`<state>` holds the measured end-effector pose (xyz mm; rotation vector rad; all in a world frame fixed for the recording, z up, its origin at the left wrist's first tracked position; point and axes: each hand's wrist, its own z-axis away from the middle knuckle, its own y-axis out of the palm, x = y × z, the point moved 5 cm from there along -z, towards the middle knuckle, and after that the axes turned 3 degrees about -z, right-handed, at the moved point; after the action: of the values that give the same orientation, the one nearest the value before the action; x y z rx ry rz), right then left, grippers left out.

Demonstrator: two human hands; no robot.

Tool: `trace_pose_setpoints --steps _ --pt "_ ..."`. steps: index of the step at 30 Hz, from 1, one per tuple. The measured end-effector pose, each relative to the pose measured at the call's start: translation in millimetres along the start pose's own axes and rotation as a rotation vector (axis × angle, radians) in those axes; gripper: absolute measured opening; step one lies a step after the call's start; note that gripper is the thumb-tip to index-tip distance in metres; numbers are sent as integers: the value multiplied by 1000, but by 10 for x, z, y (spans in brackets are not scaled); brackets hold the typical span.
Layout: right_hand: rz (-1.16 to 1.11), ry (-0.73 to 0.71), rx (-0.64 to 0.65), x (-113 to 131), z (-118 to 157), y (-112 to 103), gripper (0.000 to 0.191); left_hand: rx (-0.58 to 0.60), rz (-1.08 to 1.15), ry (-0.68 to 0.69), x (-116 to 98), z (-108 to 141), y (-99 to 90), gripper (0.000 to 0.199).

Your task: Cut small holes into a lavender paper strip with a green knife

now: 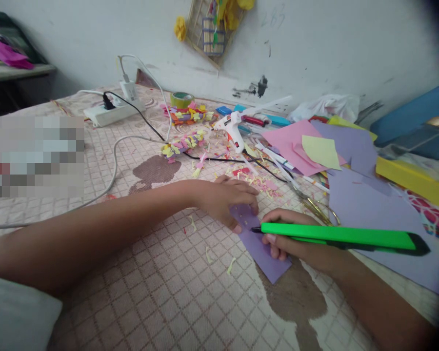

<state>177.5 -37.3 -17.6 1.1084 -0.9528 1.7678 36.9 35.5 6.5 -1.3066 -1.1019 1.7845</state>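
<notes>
A purple paper strip [261,254] lies slanted on the tablecloth, with small marks or dots near its far end. My left hand [227,200] holds that end down, the thumb on the near edge and the fingers reaching over the far edge. In my right hand [283,239] is a bright green pen [336,235], its dark tip pointing left at the strip close to my left thumb. The curled lower fingers of my right hand rest on the strip.
A white glue gun [232,130] and gold-handled scissors [316,207] lie beyond my hands. Pink paper [285,141] and purple sheets [380,214] cover the right side. Paper-decorated pieces [185,145], green tape [182,100] and a power strip [111,114] with trailing cables sit farther left.
</notes>
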Motion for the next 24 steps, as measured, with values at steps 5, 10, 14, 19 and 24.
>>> trace_pose_setpoints --steps 5,10,14,19,24 --pt "-31 25 -16 0 -24 -14 18 17 11 -17 -2 2 4 50" --pt "-56 22 -1 -27 -33 -37 15 12 4 11 3 -5 14 49" --pt "-82 28 10 -33 -34 -61 18 7 3 25 -13 -9 3 48" --pt "-112 70 37 -38 -60 -92 21 19 12 12 -16 -12 1 48" --pt "-115 127 19 -19 -103 -105 21 21 17 -1 7 -22 18 49"
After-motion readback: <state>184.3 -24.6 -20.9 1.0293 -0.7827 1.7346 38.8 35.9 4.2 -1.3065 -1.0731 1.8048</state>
